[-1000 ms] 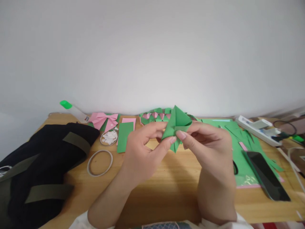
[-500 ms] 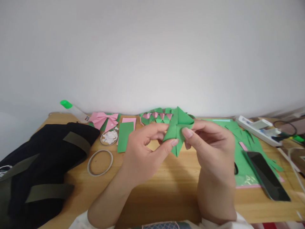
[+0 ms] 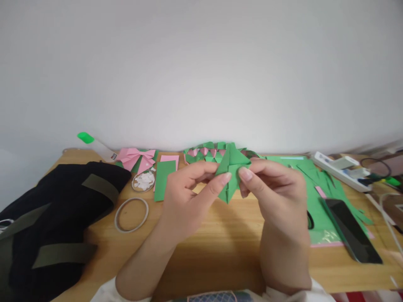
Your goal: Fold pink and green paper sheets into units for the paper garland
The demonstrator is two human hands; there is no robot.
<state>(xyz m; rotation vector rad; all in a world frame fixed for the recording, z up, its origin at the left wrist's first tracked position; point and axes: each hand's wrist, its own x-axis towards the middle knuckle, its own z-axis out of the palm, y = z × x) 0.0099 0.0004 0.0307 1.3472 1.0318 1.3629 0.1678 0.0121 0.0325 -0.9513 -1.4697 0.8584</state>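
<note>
A folded green paper piece (image 3: 232, 170), pointed at top and bottom, is held up over the middle of the wooden table. My left hand (image 3: 189, 201) pinches its left side, thumb in front and fingers behind. On its right side my right hand (image 3: 277, 197) grips it between thumb and fingers, the thumb tip on the front flap. The fingers behind the paper are partly hidden. Beyond the hands lies a chain of green and pink folded paper (image 3: 209, 152).
On the left are a dark bag (image 3: 63, 209), a tape ring (image 3: 131, 214), a pink bow (image 3: 137, 158), a glue bottle (image 3: 100, 147) and green paper (image 3: 165, 180). Right: green sheets (image 3: 321, 205), a phone (image 3: 352, 230) and a power strip (image 3: 341, 173) along the wooden table (image 3: 220, 260).
The folded paper has shifted slightly left and looks narrower, its side corners drawn in. My left thumb has moved up a little on its front.
</note>
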